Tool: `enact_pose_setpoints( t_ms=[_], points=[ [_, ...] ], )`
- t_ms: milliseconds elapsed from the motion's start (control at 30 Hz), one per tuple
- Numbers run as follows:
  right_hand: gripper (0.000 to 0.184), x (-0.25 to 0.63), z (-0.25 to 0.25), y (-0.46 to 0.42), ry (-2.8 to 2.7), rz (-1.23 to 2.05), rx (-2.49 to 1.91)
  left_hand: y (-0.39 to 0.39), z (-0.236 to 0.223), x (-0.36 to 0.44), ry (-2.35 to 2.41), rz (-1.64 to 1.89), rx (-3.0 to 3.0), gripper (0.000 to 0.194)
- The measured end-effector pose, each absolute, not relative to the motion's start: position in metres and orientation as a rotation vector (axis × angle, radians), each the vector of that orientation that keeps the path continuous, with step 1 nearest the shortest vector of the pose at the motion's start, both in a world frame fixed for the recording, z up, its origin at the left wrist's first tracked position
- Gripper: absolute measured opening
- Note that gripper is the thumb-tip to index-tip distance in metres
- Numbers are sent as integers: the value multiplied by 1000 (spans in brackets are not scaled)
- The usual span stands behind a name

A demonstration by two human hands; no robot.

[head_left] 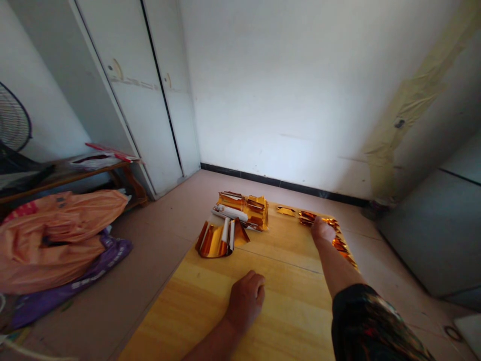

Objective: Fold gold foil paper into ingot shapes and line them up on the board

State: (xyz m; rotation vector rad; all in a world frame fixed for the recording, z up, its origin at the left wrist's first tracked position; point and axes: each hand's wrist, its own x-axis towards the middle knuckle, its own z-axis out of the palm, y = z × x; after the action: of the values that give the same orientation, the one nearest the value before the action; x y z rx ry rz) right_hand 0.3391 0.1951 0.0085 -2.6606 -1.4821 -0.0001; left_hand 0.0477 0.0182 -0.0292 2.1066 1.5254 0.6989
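My right hand [323, 230] reaches to the far right of the wooden table, its fingers closed at a row of folded gold foil paper pieces [341, 245]. Its fingertips are partly hidden among the shiny pieces. Nearer to me, my left hand [248, 296] rests on the tabletop with curled fingers, and nothing shows in it. Beyond it lies a stack of curved gold foil sheets [212, 240] with white edges. Behind that stack is a larger pile of gold foil sheets [259, 210], with a white roll-shaped piece [232, 212] on it. A single small gold piece [286, 211] lies near the far edge.
The pale wooden table [289, 306] stands on a tiled floor, close to a white wall [285, 90]. At left are an orange cloth-like heap [63, 225], a purple bag [86, 278], a low bench [128, 180] and a fan [13, 120]. A tall cupboard [131, 100] stands behind them.
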Motion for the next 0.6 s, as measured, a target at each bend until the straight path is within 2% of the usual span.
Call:
enact_pose_setpoints(
  t_ms=[367,600],
  points=[
    [32,309,18,181,-1657,-170,-2596,19,-26,49,1522,691,2078,20],
    [23,234,22,135,-1897,-132,-2285,20,-25,51,1441,974,1989,20]
  ],
)
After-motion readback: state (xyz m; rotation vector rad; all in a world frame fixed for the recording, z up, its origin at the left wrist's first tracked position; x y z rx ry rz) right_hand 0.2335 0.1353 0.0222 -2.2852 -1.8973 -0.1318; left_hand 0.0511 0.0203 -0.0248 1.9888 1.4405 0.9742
